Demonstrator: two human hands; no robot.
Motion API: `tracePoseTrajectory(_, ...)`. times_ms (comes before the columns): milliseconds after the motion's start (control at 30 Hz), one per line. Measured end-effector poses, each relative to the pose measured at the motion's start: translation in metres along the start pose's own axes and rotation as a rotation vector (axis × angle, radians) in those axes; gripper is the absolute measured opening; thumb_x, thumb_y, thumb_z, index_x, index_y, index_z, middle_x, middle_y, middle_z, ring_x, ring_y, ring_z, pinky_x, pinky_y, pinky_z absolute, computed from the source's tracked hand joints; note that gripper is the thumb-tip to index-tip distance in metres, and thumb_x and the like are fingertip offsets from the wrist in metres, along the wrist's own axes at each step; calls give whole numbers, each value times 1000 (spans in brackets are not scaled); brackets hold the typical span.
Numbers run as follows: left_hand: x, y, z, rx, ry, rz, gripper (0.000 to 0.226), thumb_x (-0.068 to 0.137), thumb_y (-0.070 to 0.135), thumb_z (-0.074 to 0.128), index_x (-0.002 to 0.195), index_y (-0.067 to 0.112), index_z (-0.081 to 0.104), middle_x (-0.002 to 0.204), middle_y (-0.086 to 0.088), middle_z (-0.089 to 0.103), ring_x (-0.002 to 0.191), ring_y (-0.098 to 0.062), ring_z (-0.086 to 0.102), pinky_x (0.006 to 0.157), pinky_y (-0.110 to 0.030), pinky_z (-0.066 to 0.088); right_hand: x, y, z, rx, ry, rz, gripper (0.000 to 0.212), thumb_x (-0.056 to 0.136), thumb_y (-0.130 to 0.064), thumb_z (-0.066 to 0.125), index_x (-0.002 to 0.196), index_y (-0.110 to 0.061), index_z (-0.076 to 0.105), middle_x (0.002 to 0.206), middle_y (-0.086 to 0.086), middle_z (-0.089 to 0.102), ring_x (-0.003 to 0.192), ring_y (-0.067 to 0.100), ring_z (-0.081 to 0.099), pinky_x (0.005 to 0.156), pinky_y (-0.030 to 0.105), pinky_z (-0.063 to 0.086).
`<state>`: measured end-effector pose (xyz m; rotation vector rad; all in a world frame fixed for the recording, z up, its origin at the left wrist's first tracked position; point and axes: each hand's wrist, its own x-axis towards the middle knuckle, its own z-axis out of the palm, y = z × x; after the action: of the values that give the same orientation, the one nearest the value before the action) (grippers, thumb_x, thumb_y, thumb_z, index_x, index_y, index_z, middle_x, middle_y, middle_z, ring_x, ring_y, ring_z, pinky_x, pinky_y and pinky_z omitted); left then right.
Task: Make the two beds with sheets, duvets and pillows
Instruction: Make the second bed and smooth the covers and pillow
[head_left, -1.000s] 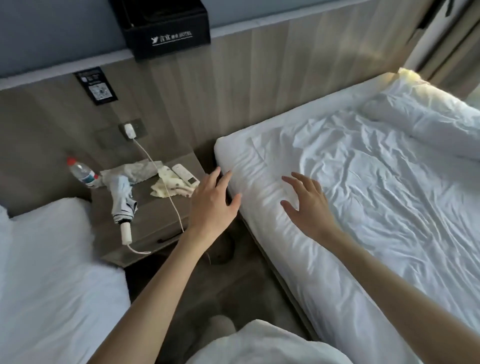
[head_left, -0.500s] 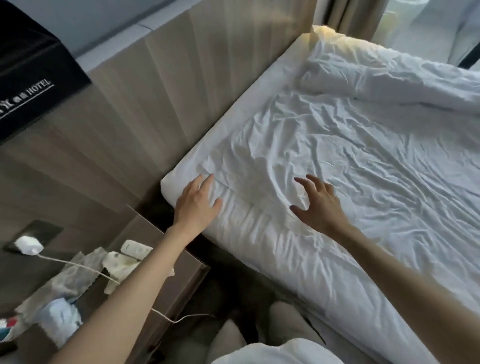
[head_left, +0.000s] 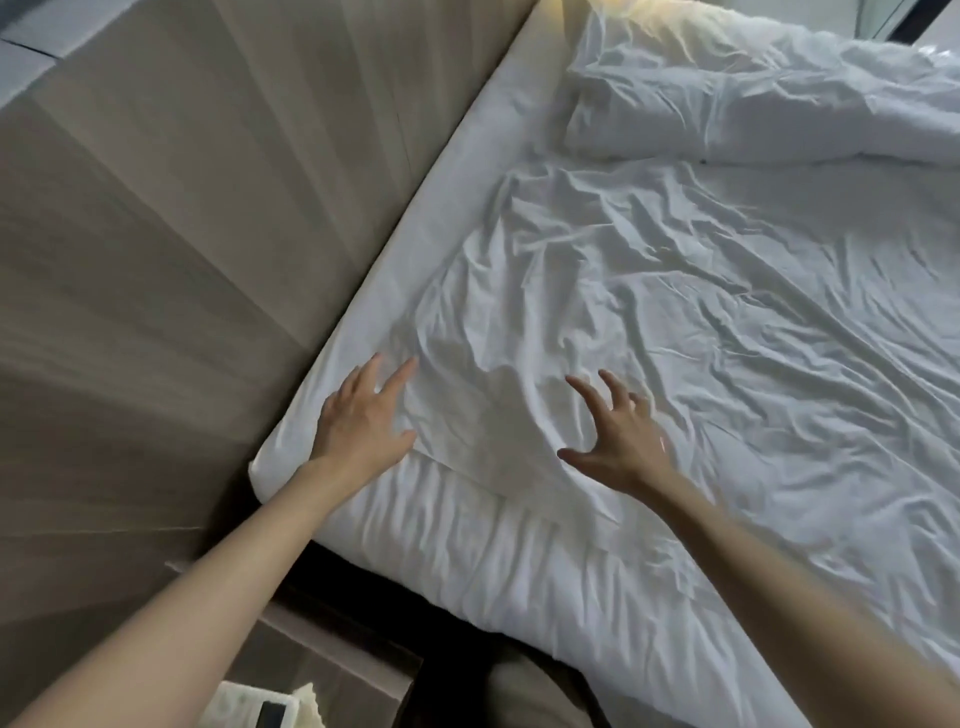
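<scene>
The bed (head_left: 467, 561) fills the right and middle of the view, its head end pushed against a wooden wall panel (head_left: 182, 260) that runs up the left side. A crumpled white sheet (head_left: 727, 364) lies loose over the mattress, creased all over, and its near edge sits a little in from the side of the mattress. At the far end, by the window light, a heap of white bedding (head_left: 753, 104) lies across the bed; whether it is a duvet or a pillow cannot be told. The person's left hand (head_left: 363, 421) is flat over the sheet's corner near the head corner of the mattress, fingers straight and spread, holding nothing. The right hand (head_left: 621, 441) is just beside it over the sheet, fingers wide apart and slightly bent, also holding nothing; whether either palm presses the cloth cannot be told. Nothing lies between the hands and the sheet. Below the left forearm, the corner of a bedside table (head_left: 337, 660) stands close against the bed's side, and a pale object (head_left: 244, 706) lies on it at the bottom edge, too cut off to identify.
</scene>
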<state>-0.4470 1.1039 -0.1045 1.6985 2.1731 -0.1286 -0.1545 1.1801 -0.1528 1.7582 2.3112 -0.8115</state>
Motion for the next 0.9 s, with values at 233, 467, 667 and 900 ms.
tracePoseTrajectory(233,128,5,58,221,-174,156,117,80,26,73,146,46,-22,161,-6,-12,148,-36,-1,114,-50,22,89,21,47,72,-138,115,98,75,-56,73,148,-56,7,162,-7,-9,144,46,5,110,67,22)
tracePoseTrajectory(467,217,-2,111,360,-293,246,130,71,28,79,143,50,-26,155,-5,-31,144,-44,-17,111,-71,10,142,32,98,-124,-151,213,104,73,-49,72,149,-48,2,160,6,-4,139,55,6,104,73,20)
tracePoseTrajectory(667,254,4,123,458,-174,286,119,67,33,81,151,47,-3,159,-5,8,139,-43,18,107,-70,14,160,33,126,-222,89,177,98,57,-21,76,144,-33,34,140,21,37,108,52,45,88,56,43)
tracePoseTrajectory(900,268,11,125,417,191,497,43,58,-3,67,98,12,71,83,-10,63,70,-33,58,78,-53,51,181,44,87,-54,160,49,50,81,-1,54,127,-21,51,92,16,61,75,39,61,60,39,43)
